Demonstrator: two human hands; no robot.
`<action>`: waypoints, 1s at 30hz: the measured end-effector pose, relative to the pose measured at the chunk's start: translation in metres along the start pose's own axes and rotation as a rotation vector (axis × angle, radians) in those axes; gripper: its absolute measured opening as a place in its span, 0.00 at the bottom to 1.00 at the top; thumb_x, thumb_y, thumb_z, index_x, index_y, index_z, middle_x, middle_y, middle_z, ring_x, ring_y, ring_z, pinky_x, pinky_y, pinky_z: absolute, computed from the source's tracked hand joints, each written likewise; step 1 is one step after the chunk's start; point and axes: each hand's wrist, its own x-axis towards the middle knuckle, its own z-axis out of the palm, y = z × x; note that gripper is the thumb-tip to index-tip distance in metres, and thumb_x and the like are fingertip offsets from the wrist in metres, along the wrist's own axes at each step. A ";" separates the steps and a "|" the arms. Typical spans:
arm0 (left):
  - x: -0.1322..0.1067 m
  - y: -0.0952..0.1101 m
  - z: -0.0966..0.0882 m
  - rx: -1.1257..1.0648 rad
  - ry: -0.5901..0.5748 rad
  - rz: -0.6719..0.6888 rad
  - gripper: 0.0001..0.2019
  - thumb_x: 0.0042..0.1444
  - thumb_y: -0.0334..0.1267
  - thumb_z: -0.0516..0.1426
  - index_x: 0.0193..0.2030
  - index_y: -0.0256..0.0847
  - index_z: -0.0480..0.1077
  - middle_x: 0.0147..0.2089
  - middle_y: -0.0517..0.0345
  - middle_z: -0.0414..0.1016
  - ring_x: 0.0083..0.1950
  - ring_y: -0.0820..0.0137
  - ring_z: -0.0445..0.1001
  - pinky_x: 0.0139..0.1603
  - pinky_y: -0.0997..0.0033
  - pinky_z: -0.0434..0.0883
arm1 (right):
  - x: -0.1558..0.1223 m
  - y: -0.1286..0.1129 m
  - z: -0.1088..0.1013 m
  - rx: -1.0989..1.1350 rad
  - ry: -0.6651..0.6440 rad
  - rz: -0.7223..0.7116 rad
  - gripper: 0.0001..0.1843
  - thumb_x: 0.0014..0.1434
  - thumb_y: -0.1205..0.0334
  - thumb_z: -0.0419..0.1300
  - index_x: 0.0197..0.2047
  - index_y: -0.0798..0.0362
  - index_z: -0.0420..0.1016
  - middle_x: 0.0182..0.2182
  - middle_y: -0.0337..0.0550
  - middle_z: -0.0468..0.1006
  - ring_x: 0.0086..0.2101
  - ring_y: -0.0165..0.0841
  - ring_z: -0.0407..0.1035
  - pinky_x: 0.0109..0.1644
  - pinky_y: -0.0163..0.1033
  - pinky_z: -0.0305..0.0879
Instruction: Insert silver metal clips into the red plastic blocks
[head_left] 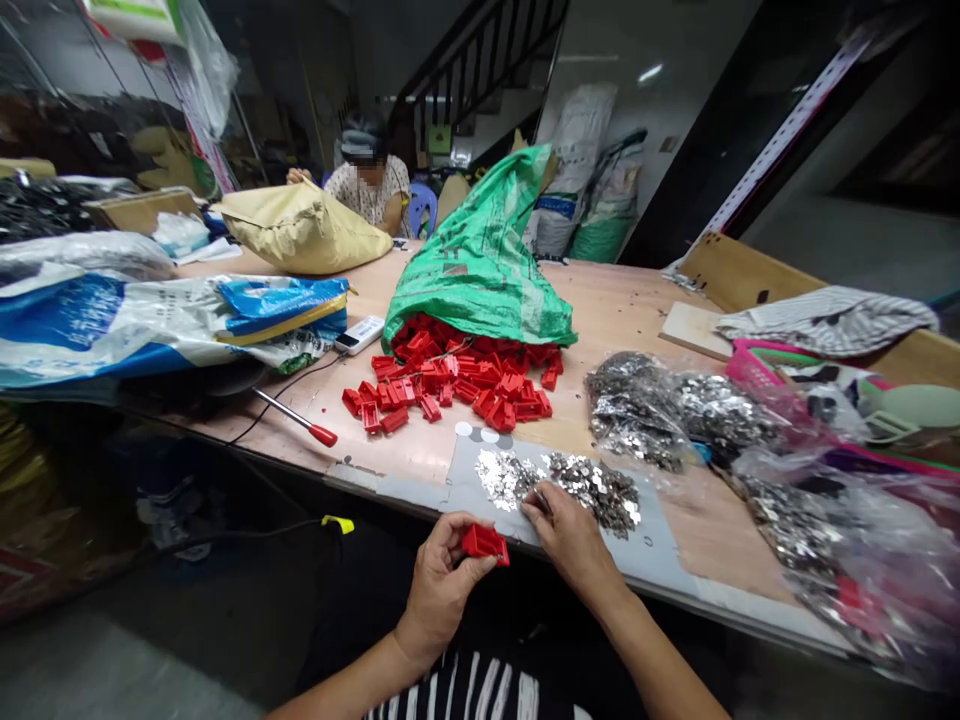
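Observation:
My left hand (442, 575) is closed around a small red plastic housing (485, 542), held just below the table edge. My right hand (566, 535) reaches onto a grey mat (660, 545) and pinches at a heap of small shiny metal pieces (570, 482); what sits between its fingertips is too small to make out. Further back, a pile of the same red plastic parts (457, 385) spills from an open green sack (480, 260).
Clear bags of metal pieces (660, 405) and a pink basket (757, 365) lie to the right. A red-handled screwdriver (300, 422), a white remote (358, 335), blue-white sacks (150, 320) and a tan sack (300, 230) lie left. Another person sits at the far end.

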 end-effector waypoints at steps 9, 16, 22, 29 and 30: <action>0.012 -0.036 0.002 -0.075 -0.031 0.045 0.22 0.42 0.44 0.68 0.41 0.36 0.70 0.41 0.48 0.78 0.39 0.67 0.76 0.41 0.71 0.72 | 0.002 0.031 0.017 0.066 0.180 -0.072 0.12 0.62 0.56 0.48 0.41 0.49 0.70 0.36 0.45 0.81 0.35 0.37 0.76 0.37 0.39 0.71; 0.021 -0.051 0.004 -0.082 -0.118 0.065 0.25 0.35 0.43 0.71 0.39 0.35 0.70 0.39 0.49 0.77 0.37 0.70 0.75 0.38 0.75 0.69 | 0.010 0.054 0.030 0.113 0.384 -0.165 0.19 0.62 0.51 0.48 0.41 0.51 0.76 0.38 0.49 0.82 0.39 0.39 0.77 0.44 0.40 0.74; 0.016 -0.041 -0.001 -0.020 -0.119 0.053 0.24 0.35 0.41 0.71 0.39 0.35 0.70 0.40 0.49 0.76 0.37 0.71 0.73 0.37 0.75 0.67 | 0.014 0.058 0.031 0.129 0.422 -0.170 0.20 0.62 0.49 0.48 0.40 0.50 0.78 0.38 0.49 0.82 0.38 0.42 0.77 0.43 0.43 0.75; 0.017 -0.043 0.000 -0.009 -0.065 0.045 0.28 0.28 0.45 0.73 0.36 0.35 0.70 0.37 0.51 0.77 0.34 0.73 0.73 0.34 0.77 0.65 | 0.018 0.059 0.032 0.187 0.351 -0.185 0.20 0.61 0.51 0.49 0.41 0.50 0.78 0.39 0.49 0.82 0.39 0.41 0.77 0.43 0.41 0.75; 0.018 -0.045 0.000 -0.007 -0.067 0.046 0.28 0.28 0.46 0.73 0.36 0.35 0.70 0.38 0.50 0.77 0.34 0.72 0.73 0.34 0.77 0.65 | 0.018 0.060 0.033 0.188 0.339 -0.186 0.20 0.61 0.51 0.49 0.41 0.50 0.78 0.39 0.49 0.82 0.39 0.41 0.77 0.42 0.41 0.75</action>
